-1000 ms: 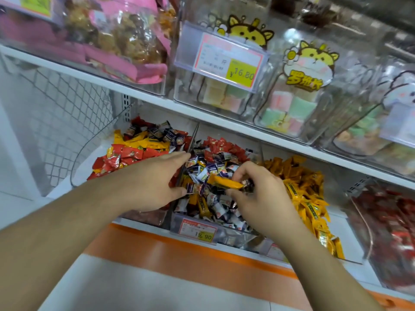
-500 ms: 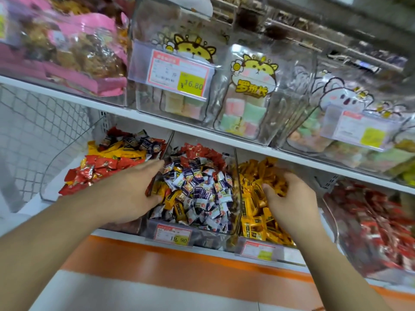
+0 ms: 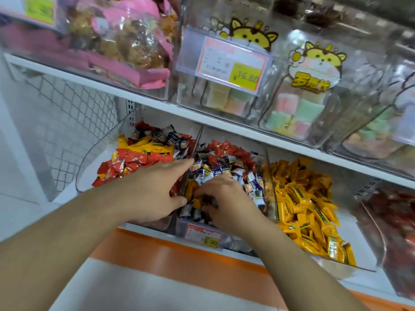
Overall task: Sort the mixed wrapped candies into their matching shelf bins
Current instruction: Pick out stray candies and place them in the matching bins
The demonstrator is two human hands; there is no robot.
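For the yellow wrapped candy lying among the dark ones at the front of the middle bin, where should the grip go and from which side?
Take the yellow candy across its narrow width, mid-body, coming from above and the open front. It lies flat in the middle bin, with the right hand already over it; the divider and left hand likely block the left side.

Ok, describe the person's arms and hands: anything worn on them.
Both forearms are bare as far as the frame shows: no sleeves, no gloves. The left hand and right hand show no rings, watch or wristbands. The fingers look bare too, with short nails where they can be seen; the right hand's fingertips are blurred among the candies.
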